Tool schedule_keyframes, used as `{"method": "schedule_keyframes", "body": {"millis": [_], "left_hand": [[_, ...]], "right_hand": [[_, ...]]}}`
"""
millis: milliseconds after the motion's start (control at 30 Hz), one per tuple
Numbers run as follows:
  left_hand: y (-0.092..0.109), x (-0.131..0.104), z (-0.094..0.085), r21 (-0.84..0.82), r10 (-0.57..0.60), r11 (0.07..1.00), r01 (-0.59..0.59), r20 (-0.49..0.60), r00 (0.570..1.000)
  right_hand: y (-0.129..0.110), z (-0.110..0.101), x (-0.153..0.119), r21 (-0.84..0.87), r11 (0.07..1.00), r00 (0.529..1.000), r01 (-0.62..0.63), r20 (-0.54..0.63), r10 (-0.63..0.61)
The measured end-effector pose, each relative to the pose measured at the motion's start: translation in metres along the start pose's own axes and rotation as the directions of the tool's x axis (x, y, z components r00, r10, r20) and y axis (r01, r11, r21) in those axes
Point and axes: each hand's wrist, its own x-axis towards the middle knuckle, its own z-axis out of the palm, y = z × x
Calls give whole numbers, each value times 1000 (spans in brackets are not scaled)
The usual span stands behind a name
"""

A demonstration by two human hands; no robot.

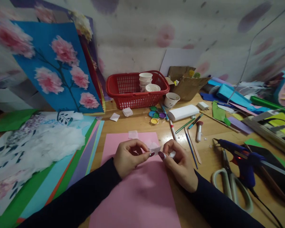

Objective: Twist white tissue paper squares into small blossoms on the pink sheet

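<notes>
A small piece of thin white tissue paper [155, 149] is stretched between my two hands, over a pink sheet of paper [135, 202]. My left hand [131, 156] pinches its left edge between thumb and forefinger. The right edge is pinched by my right hand [180, 163], and a bit of white material [172, 154] also shows among those fingers. Just beyond my left hand, a pale tissue square [133, 134] lies at the far edge of the pink sheet. Farther back are a small stack of tissue squares [127, 111] and a single square [115, 117].
Right of the sheet lie brushes [191, 148], scissors [230, 183] and a glue gun [239, 155] with a lit red light. A red basket [125, 100] holding paper cups stands behind. Stacked coloured sheets [83, 171] and a blue flower picture [61, 79] are at left.
</notes>
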Motion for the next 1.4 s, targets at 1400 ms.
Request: {"method": "schedule_keyframes", "body": {"millis": [1400], "left_hand": [[14,15,-30,580,146,791,-195,129,981]], "right_hand": [[7,-3,7,-220,974,999,-52,-22,48]]}}
